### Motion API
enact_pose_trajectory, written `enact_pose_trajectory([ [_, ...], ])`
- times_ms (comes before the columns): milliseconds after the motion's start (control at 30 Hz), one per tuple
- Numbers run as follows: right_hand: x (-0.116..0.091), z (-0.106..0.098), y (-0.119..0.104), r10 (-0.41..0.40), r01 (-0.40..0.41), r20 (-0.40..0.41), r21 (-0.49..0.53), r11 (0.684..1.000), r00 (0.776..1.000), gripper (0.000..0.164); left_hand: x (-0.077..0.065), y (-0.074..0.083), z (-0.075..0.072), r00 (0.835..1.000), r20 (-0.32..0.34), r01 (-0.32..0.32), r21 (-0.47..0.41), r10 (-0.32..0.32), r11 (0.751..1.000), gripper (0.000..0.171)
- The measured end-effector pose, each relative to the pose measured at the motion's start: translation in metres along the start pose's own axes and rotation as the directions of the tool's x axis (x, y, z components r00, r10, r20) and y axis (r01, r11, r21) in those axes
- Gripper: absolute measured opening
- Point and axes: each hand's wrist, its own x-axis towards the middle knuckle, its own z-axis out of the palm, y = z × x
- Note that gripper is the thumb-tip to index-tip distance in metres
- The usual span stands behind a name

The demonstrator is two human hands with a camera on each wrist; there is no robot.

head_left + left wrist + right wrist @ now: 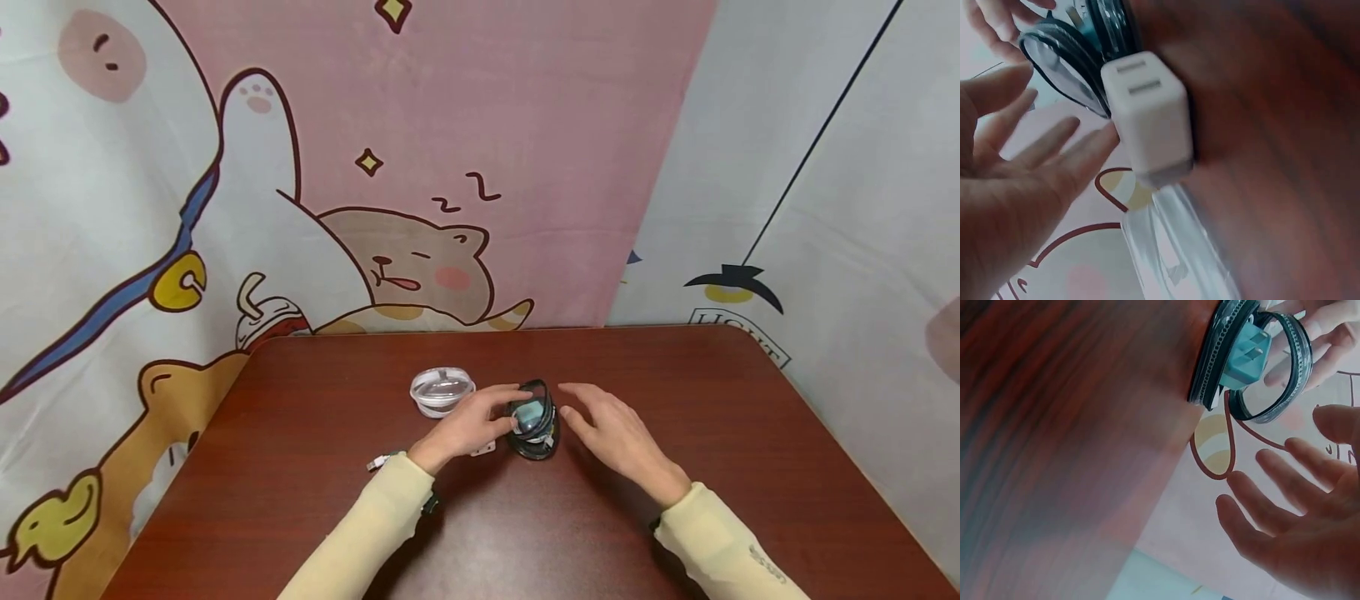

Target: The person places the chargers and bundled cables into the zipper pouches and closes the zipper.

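A small clear pouch with a black zipped rim (535,450) stands on the table, its lid raised. Inside it sits a teal plug (1247,356) with metal prongs. My left hand (472,423) is at the pouch's left side, fingers spread and loosely bent; in the left wrist view its thumb tip is close to the lid, and whether it touches I cannot tell. My right hand (618,433) hovers just right of the pouch, fingers apart, with nothing in it. A white two-port USB charger (1150,119) lies beside the pouch, mostly behind my left hand in the head view.
A clear case with a white rim (441,392) stands behind and left of my left hand. A white USB cable end (377,462) lies left of my left wrist. The brown table's (675,358) far edge meets a cartoon-printed cloth (555,167).
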Motion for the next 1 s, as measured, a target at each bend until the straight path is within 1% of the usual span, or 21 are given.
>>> enact_pose_trajectory([
  [100,-0.001,0.002,-0.002,-0.042,0.042,0.002,-0.006,0.999,0.999,0.041,0.003,-0.004,-0.003,0.997,0.055,-0.059,0.068,0.056,0.996,0.041],
  [200,-0.001,0.004,-0.003,-0.066,0.066,0.016,-0.045,0.997,0.998,0.044,0.005,-0.008,-0.004,0.992,0.112,-0.081,0.141,0.065,0.987,0.041],
  [267,0.000,0.006,-0.003,-0.072,0.074,0.032,-0.087,0.993,0.997,0.045,0.006,-0.010,-0.003,0.989,0.136,-0.085,0.181,0.061,0.980,0.042],
  [367,0.001,0.008,-0.004,-0.074,0.082,0.059,-0.153,0.985,0.996,0.049,0.006,-0.011,-0.003,0.985,0.162,-0.085,0.205,0.052,0.975,0.044],
  [500,0.002,0.009,-0.004,-0.059,0.076,0.084,-0.211,0.975,0.995,0.050,0.006,-0.010,-0.001,0.980,0.187,-0.114,0.234,0.070,0.965,0.042],
  [767,0.001,0.012,-0.001,-0.021,0.049,0.119,-0.234,0.971,0.993,0.053,0.006,-0.011,0.003,0.976,0.195,-0.149,0.262,0.098,0.953,0.037],
  [900,0.001,0.013,-0.001,-0.005,0.041,0.142,-0.249,0.968,0.990,0.059,0.007,-0.013,0.003,0.972,0.187,-0.187,0.268,0.140,0.945,0.032],
  [1000,0.001,0.014,-0.002,0.009,0.033,0.161,-0.254,0.967,0.987,0.062,0.007,-0.014,0.002,0.965,0.188,-0.230,0.271,0.183,0.935,0.035],
])
